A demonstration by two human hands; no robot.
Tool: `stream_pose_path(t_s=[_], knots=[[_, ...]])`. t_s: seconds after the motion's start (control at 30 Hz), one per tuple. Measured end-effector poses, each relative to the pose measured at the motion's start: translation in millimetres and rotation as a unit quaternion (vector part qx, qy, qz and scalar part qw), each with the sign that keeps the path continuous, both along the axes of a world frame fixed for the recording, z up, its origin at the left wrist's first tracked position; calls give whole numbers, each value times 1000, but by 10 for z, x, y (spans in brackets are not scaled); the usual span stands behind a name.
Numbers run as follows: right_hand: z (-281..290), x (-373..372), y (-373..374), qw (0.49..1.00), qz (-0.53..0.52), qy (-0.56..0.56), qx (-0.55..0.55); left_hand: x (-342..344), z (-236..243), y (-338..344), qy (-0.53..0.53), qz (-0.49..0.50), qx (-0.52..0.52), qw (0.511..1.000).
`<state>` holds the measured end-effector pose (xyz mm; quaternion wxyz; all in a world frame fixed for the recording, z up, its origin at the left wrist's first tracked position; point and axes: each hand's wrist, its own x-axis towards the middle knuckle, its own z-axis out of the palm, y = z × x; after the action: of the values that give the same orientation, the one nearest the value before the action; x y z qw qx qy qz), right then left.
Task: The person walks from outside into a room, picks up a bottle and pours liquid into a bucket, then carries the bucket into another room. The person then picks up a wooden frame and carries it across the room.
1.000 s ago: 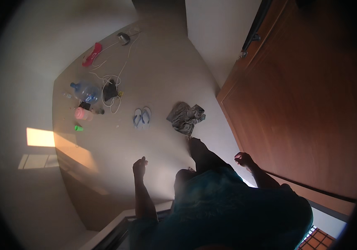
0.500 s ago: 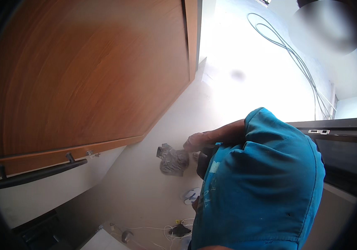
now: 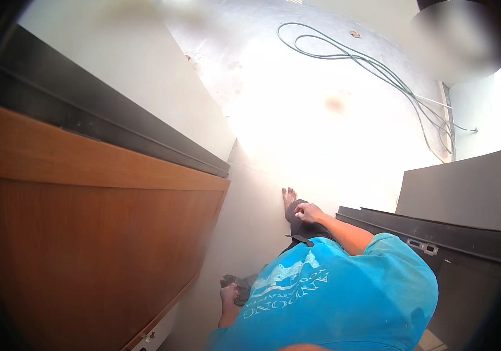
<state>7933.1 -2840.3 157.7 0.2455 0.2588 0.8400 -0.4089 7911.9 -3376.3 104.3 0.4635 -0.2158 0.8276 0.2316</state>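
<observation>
My left hand (image 3: 229,292) is low at my left side, fingers curled, in front of a crumpled grey cloth (image 3: 244,285); whether it grips anything is unclear. My right hand (image 3: 307,212) is curled over my dark-trousered leg, above my bare foot (image 3: 289,196); I cannot make out what, if anything, lies inside its fingers.
A wooden door (image 3: 86,251) stands on my left, a dark metal door frame (image 3: 367,216) with a latch on my right. Ahead lies a brightly lit floor (image 3: 326,140) with a looped green hose (image 3: 373,64) along the right, near a pale wall (image 3: 478,105).
My view has swung from the room with slippers and bottles to the bright doorway. A foot has stepped forward, and my right hand now hangs over my leg.
</observation>
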Motion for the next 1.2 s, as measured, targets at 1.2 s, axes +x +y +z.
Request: stream_pose_path(t_s=[1.2], knots=[[-727,-6823,7873,931,-336,-108,-96,-9111,-237,7462,215,63,24,974]])
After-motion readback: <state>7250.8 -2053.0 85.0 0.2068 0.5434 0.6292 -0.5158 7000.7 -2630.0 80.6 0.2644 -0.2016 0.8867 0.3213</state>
